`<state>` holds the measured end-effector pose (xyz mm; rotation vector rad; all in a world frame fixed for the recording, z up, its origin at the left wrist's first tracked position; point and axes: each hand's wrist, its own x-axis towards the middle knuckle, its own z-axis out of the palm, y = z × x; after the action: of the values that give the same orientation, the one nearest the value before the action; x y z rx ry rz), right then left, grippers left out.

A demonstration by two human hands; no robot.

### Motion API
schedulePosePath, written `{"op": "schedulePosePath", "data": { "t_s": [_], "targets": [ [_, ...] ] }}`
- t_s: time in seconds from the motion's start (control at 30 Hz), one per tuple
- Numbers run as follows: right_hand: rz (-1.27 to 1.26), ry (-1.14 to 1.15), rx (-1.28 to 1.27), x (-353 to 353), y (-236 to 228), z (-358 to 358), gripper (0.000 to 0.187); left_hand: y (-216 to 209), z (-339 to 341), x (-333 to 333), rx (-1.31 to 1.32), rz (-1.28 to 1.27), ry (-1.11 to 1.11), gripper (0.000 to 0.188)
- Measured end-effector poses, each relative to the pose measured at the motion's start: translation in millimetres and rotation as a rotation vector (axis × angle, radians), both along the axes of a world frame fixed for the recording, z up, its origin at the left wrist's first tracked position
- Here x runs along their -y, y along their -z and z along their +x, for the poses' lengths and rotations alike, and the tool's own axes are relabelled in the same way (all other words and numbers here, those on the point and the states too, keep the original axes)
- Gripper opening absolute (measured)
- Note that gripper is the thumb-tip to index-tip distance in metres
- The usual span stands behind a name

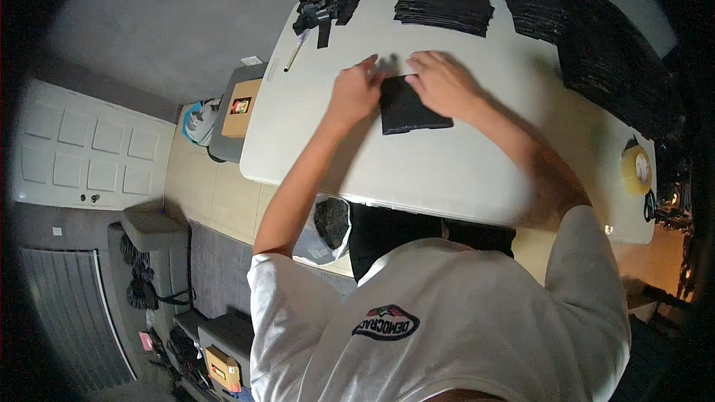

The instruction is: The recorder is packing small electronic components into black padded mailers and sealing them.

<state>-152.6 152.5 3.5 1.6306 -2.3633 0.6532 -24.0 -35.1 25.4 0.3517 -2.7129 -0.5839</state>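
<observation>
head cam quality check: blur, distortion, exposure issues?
Head view: strong fisheye, table edges bow and corners vignette black; right hand and its forearm smear with motion blur; left hand sharper; black sheet and stacks lose detail in the dark.

black sheet (411,108) partly under fingers (417,67)

Matt black sheet on smooth white table

The black sheet (412,106) looks matt; the white table (447,164) looks smooth, slightly glossy plastic.

Flat black square sheet (411,108) on white table, slightly askew.
</observation>
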Motion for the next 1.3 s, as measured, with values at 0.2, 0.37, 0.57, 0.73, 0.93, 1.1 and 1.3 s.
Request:
{"op": "schedulePosePath", "data": {
  "t_s": [0.2,0.37,0.57,0.73,0.93,1.1,1.3],
  "targets": [
    [0.145,-0.152,0.002,21,52,31,0.08,24,-20,-66,-0.051,0.039,0.076,0.051],
    [0.13,-0.096,-0.028,9,64,27,0.086,32,-22,-77,0.017,0.066,0.09,0.05],
    [0.14,-0.081,-0.041,10,67,30,0.088,29,-19,-74,0.015,0.136,0.092,0.049],
    [0.224,-0.078,0.114,13,28,38,0.082,40,-10,-55,-0.241,0.469,0.136,0.046],
    [0.421,-0.051,0.126,9,8,39,0.074,44,-9,-59,-0.415,0.911,0.139,0.041],
    [0.335,-0.026,0.006,10,23,44,0.079,50,-8,-30,-0.454,1.131,0.126,0.042],
    [0.338,-0.014,-0.007,10,12,44,0.093,41,-23,40,-0.103,1.246,0.111,0.037]
  ]
}}
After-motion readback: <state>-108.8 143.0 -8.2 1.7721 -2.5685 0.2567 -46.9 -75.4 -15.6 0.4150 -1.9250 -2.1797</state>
